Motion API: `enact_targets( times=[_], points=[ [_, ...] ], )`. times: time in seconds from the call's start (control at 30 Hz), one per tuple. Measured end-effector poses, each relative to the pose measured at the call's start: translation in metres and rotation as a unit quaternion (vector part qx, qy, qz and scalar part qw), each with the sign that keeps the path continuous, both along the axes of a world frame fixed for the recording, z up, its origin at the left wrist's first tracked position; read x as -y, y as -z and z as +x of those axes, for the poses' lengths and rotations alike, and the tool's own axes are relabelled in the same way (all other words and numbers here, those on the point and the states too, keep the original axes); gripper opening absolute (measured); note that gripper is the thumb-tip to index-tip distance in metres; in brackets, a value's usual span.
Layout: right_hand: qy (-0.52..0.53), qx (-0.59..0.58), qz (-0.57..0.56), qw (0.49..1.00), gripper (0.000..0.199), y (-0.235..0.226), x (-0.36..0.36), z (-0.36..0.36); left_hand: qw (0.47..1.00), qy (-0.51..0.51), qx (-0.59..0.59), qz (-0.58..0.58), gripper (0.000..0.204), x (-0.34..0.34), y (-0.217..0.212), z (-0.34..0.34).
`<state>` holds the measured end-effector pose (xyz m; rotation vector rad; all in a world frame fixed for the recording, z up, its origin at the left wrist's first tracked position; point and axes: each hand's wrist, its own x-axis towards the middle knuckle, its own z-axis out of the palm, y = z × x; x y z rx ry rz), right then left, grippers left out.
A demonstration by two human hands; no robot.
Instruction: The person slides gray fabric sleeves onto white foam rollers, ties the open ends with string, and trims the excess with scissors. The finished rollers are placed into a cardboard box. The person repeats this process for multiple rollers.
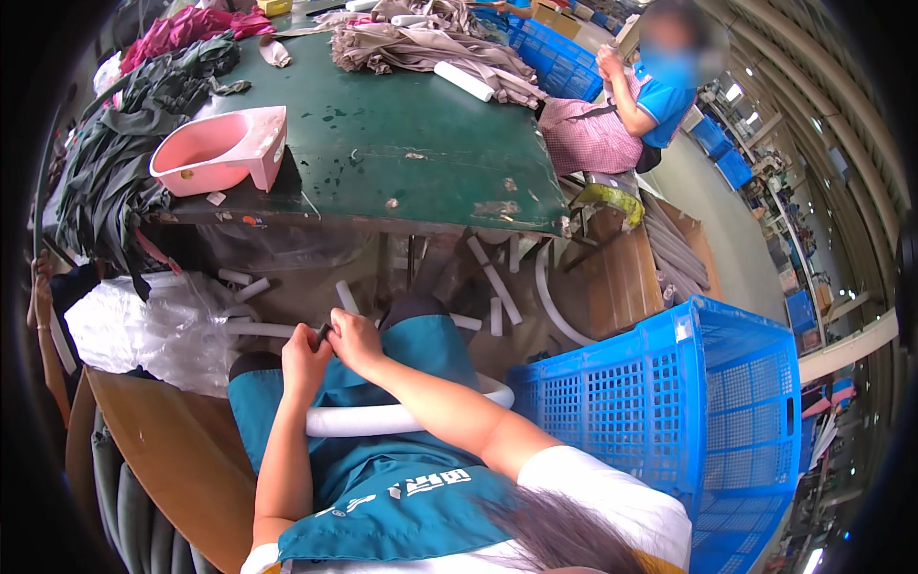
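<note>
Over my lap, my left hand point(305, 360) and my right hand point(354, 341) meet with their fingers closed. Pinched between them is a small dark piece point(324, 332), perhaps cloth; most of it is hidden by the fingers. A white foam tube point(363, 421) lies across my teal apron point(402, 521), beneath my forearms. It curves behind my right forearm, and neither hand touches it.
Ahead stands a green table point(382, 143) with a pink plastic basin point(229, 148), dark green fabric point(124, 143) and beige fabric point(411, 48). Foam tubes point(495, 282) litter the floor. A blue crate point(612, 392) stands right, cardboard point(172, 459) left. A co-worker point(660, 96) sits beyond.
</note>
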<state>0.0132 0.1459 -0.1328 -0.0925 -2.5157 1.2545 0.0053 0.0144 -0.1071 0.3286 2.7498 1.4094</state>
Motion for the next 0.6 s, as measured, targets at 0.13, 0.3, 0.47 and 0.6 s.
enact_targets(
  times=[0.13,0.3,0.47,0.6],
  points=[
    [-0.039,0.008,-0.004,0.999,0.017,-0.008,0.002,0.003,0.945,0.012,0.199,0.261,0.016,0.007,0.021,-0.002],
    [-0.018,0.043,-0.043,0.998,0.019,-0.006,0.005,0.003,0.94,0.041,0.198,0.274,0.017,0.013,0.027,-0.003],
    [-0.064,-0.01,-0.014,0.998,0.023,-0.014,0.016,0.012,0.986,-0.08,0.069,0.131,0.015,0.015,0.023,-0.009],
    [-0.092,-0.064,0.035,0.993,0.028,-0.013,0.016,0.017,0.993,-0.111,0.014,0.021,0.023,0.009,0.009,-0.001]
  ],
)
